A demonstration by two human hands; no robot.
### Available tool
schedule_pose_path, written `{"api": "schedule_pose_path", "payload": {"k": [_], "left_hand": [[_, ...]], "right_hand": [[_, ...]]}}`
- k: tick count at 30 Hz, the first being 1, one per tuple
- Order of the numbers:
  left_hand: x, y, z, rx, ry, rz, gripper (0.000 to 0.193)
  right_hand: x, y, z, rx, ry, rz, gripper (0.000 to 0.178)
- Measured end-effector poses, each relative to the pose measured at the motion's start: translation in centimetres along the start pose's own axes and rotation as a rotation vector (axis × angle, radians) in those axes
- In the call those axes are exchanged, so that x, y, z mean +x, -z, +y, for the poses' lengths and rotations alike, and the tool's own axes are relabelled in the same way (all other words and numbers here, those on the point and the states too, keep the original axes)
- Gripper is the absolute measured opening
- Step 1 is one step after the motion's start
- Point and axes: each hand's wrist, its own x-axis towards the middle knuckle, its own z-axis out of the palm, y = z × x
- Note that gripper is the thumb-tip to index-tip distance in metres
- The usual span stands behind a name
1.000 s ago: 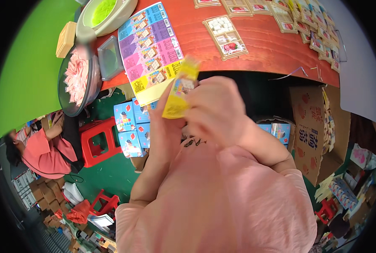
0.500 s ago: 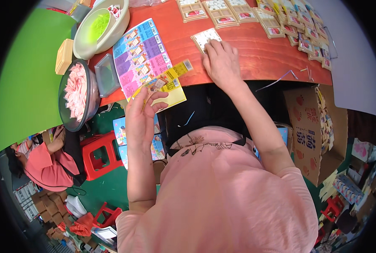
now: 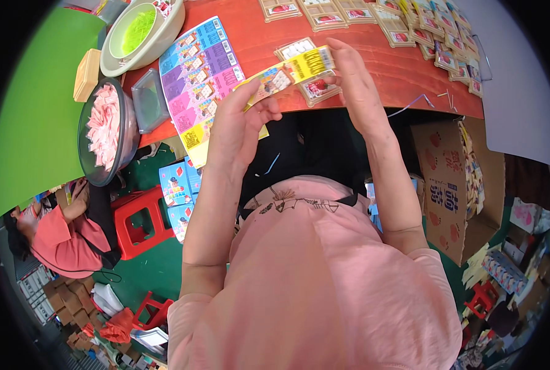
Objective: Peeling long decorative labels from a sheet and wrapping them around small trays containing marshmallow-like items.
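Note:
A yellow sticker label [image 3: 279,81] with a printed picture is stretched above the table's front edge. Its left end is pinched by my left hand [image 3: 241,120], thumb on top. My right hand [image 3: 356,92] has its fingers at the label's right end, thumb below and fingers above. Under the label lies a tan compartment tray [image 3: 320,90], partly covered; white pieces show at its far end and a strawberry picture at its near end. Left of it is a sheet of coloured labels [image 3: 198,77] in blue, purple, pink and yellow bands.
At the left stand a basin of pink pieces [image 3: 105,126], a clear plastic box [image 3: 150,102] and a pale bowl [image 3: 175,28] holding green shreds. More tan trays [image 3: 324,15] line the far side, with a pile [image 3: 447,40] at right. A cardboard box [image 3: 435,185] stands below right; another person sits at left.
My right hand has left the tray and come to the label's right end. My left hand has carried the label up and rightward over the tray. The view has shifted slightly.

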Motion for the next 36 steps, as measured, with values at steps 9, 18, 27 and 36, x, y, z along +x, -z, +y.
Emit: {"api": "schedule_pose_path", "payload": {"k": [9, 18, 27, 36], "left_hand": [[1.1, -2.1, -1.8, -0.023, 0.115, -0.123, 0.026], [2.5, -1.0, -3.1, 0.07, 0.015, 0.112, 0.017], [3.6, -1.6, -4.0, 0.202, -0.096, 0.205, 0.03], [4.6, -1.7, -5.3, 0.365, -0.225, 0.341, 0.023]], "right_hand": [[-1.0, 1.4, -1.8, 0.051, 0.038, 0.007, 0.052], [2.3, 4.6, 1.0, -0.288, 0.175, 0.093, 0.038], [3.4, 5.4, 3.5, -0.478, 0.166, 0.131, 0.026], [4.6, 5.3, 4.6, -0.708, 0.294, 0.039, 0.011]]}}
